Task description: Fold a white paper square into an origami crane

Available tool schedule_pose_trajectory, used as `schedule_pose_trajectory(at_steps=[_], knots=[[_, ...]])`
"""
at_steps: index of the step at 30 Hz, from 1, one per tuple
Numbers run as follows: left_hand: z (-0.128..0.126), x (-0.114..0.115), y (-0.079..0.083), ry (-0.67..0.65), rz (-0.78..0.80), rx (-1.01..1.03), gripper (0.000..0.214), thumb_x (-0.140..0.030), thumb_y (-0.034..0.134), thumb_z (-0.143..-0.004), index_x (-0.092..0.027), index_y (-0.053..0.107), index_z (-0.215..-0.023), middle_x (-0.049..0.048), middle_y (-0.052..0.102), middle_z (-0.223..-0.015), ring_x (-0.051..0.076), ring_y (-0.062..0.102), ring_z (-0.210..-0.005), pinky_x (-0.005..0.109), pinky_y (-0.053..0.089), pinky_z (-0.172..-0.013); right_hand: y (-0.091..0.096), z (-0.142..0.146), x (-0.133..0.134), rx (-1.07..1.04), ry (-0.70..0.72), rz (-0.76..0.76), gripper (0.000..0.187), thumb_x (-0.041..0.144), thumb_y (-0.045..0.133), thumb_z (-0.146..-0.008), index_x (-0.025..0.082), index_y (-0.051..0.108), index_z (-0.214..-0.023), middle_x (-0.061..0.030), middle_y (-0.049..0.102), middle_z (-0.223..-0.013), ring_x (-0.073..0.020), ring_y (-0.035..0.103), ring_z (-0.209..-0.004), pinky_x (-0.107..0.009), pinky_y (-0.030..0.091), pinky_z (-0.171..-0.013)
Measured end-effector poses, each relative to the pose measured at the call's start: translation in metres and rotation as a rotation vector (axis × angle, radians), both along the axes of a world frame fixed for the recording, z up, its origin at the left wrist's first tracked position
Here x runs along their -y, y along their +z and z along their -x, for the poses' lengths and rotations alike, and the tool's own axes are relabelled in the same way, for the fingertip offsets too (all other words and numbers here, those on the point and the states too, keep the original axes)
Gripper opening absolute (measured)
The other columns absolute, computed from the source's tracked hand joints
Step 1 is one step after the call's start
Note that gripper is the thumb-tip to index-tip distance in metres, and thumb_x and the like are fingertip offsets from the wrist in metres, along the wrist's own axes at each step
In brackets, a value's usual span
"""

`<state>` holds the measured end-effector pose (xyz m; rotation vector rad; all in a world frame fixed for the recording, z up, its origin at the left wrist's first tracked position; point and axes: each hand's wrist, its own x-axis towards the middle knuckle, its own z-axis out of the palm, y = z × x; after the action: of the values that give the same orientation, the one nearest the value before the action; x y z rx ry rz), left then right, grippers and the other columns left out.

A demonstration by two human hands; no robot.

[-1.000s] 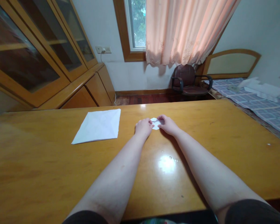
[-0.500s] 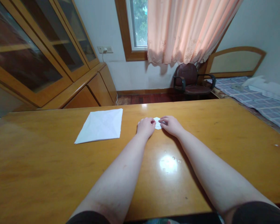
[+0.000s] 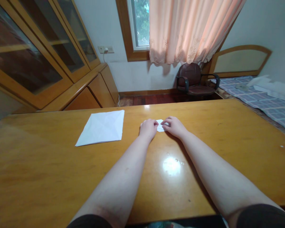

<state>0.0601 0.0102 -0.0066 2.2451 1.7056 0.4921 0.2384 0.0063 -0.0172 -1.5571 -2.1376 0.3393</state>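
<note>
A small folded piece of white paper (image 3: 160, 128) lies on the wooden table (image 3: 61, 177), between my two hands. My left hand (image 3: 148, 127) is closed at its left edge, thumb and fingers pinched on the paper. From the right, my right hand (image 3: 174, 126) bends over the paper with thumb and fingertips closed on its right side. Parts of the paper are hidden under the fingers. To the left, apart from both hands, lies a larger stack of white paper sheets (image 3: 102, 128) with faint creases.
A glass-door cabinet (image 3: 85, 85) stands along the left wall beyond the table. Behind the table's far edge are a brown armchair (image 3: 191, 79) and a pink curtain (image 3: 187, 31). A bed with a checked sheet (image 3: 263, 101) is at the right. Small droplets (image 3: 176, 160) dot the tabletop.
Both hands stay at the small paper; the right fingers have shifted very slightly, and a little more of the paper's right side shows. The camera view has moved a touch.
</note>
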Motion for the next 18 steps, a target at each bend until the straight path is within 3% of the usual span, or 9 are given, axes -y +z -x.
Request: schedule_pose_trajectory(at_steps=[7,11,13,18], knots=[[-0.0015,0.0052,0.0037,0.095,-0.019,-0.04,0.032,-0.032,0.057,-0.082,-0.027,0.062,-0.114,0.0057,0.062,-0.118,0.025,0.051,-0.111,0.036,0.04,-0.096,0.0042,0.0027,0.0037,0.018,0.05,-0.038,0.014,0.031,0.064,-0.078,0.024,0.073,-0.087,-0.0052,0.069,-0.098,-0.0216,0.058,-0.097,-0.035,0.042,-0.093],[-0.0008,0.0045,0.0034,0.223,0.008,-0.035,0.04,-0.033,0.051,-0.085,-0.023,0.055,-0.123,0.0101,0.056,-0.127,0.027,0.046,-0.121,0.039,0.035,-0.103,0.0087,0.0048,0.007,0.041,0.082,-0.029,0.034,0.046,0.075,-0.068,0.024,0.07,-0.092,-0.0057,0.068,-0.1,-0.0238,0.057,-0.099,-0.037,0.041,-0.092],[-0.0003,0.0039,0.003,0.286,0.015,-0.016,0.041,-0.03,0.047,-0.086,-0.022,0.054,-0.125,0.0106,0.056,-0.129,0.027,0.044,-0.123,0.041,0.033,-0.105,0.0092,0.0055,0.0068,0.047,0.064,-0.018,0.031,0.044,0.075,-0.069,0.023,0.069,-0.091,-0.006,0.068,-0.098,-0.0233,0.057,-0.098,-0.036,0.042,-0.09],[0.0001,0.0047,0.0013,0.419,0.004,-0.018,0.041,-0.028,0.043,-0.086,-0.023,0.055,-0.125,0.0092,0.053,-0.135,0.031,0.029,-0.136,0.056,0.018,-0.111,0.0063,0.0055,0.0037,0.044,0.002,-0.008,0.021,0.035,0.069,-0.075,0.02,0.067,-0.09,-0.0065,0.068,-0.094,-0.0221,0.058,-0.092,-0.034,0.043,-0.084]])
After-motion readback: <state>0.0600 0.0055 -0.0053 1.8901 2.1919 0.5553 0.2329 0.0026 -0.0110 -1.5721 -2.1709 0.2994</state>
